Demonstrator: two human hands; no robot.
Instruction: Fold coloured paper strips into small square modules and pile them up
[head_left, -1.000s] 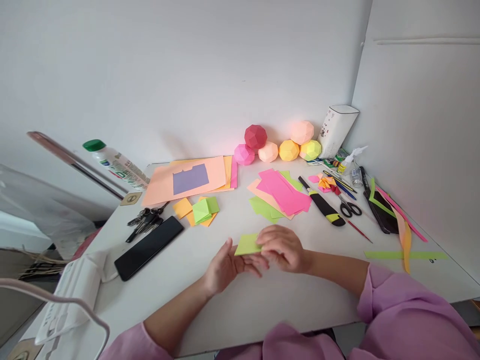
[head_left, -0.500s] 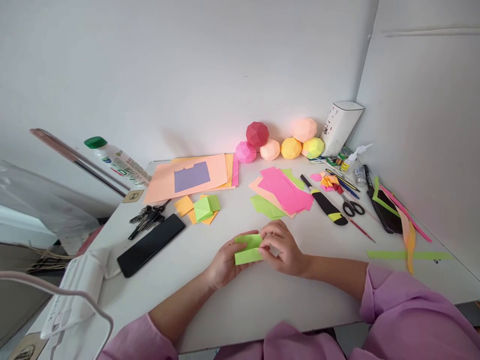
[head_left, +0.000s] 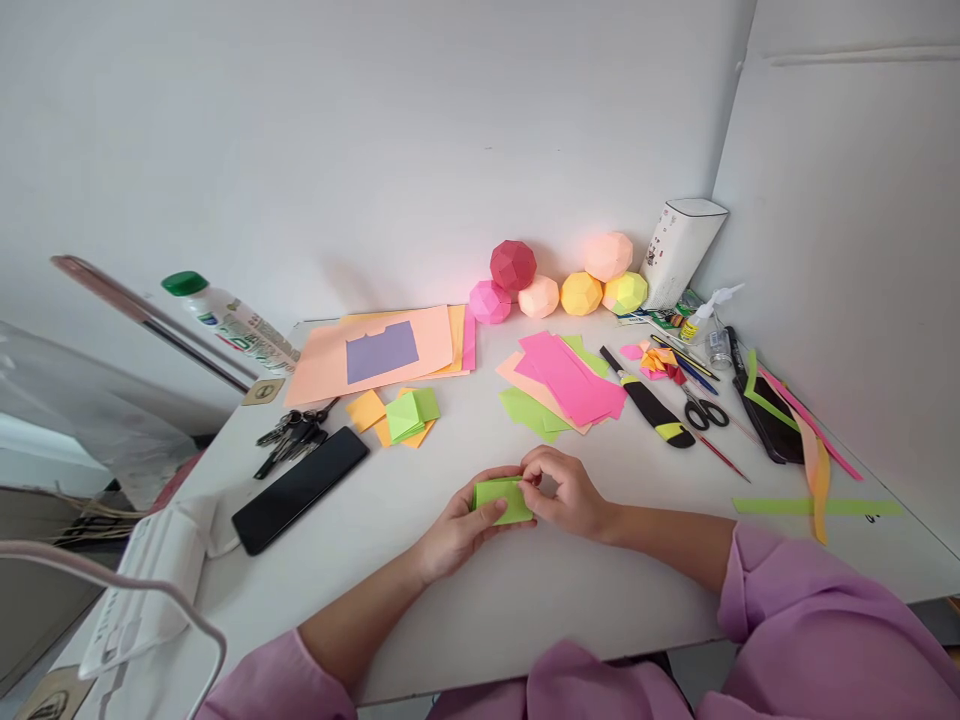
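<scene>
A green sheet of paper [head_left: 498,494], folded over on itself, is held between both hands above the front of the table. My left hand [head_left: 466,520] supports it from the left, thumb pressed on the front and fingers behind. My right hand [head_left: 564,490] pinches its right edge between thumb and fingertips. Behind the hands lies a fan of pink paper [head_left: 574,380] with peach and green sheets. Small green paper squares [head_left: 409,413] rest on orange squares [head_left: 366,409] to the left.
A black phone [head_left: 300,490] and keys [head_left: 294,437] lie left. On the right are a cutter knife [head_left: 649,400], scissors [head_left: 706,412], a glue bottle [head_left: 705,313] and paper strips [head_left: 814,507]. Faceted paper balls [head_left: 513,266] stand along the wall. A bottle [head_left: 232,322] leans at the left.
The upper flap of the green paper has come down over the lower part, so it looks folded flat now. My left thumb has moved onto its front face.
</scene>
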